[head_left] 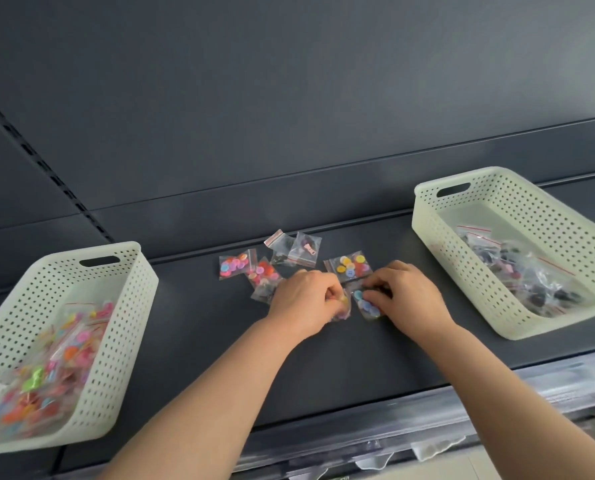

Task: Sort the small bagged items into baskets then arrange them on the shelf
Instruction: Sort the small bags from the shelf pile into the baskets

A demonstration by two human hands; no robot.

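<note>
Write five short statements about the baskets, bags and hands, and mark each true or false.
1. The left basket holds bags of bright buttons. True.
2. The right basket is empty. False: it holds bags of darker items.
3. The left hand pinches a clear bag and the right hand a blue-button bag. True.
4. Every bag is already in a basket. False: several loose bags lie on the shelf behind the hands.
5. The baskets are stacked. False: they stand apart, one at each side.
</note>
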